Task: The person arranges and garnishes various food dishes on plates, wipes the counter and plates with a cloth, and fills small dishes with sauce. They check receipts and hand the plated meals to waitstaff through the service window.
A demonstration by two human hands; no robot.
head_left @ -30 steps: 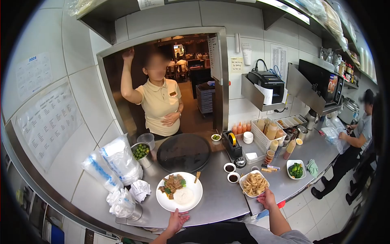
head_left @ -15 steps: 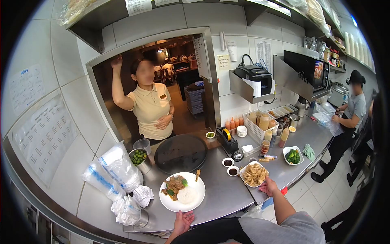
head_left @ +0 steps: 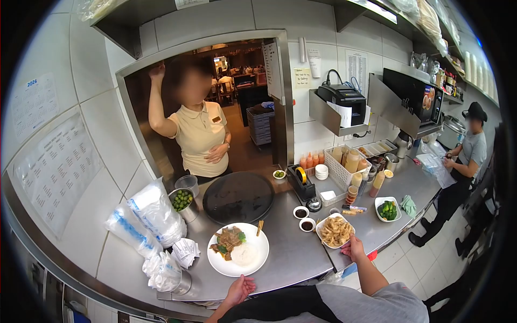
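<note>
The right hand (head_left: 354, 249) grips the square white bowl's (head_left: 329, 245) edge, likely sparing its golden fried food (head_left: 336, 231); the left hand (head_left: 240, 289), half-open, meets the round white plate's (head_left: 262, 251) near rim.

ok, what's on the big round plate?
Brown, meat-like pieces with some green leaf, plus white rice on the big round plate. Whatever lies under the food is covered, so can't tell.

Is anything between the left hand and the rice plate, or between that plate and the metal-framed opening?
Nothing visible separates left hand and rice plate; a round black tray lies between plate and metal-framed opening.
</note>
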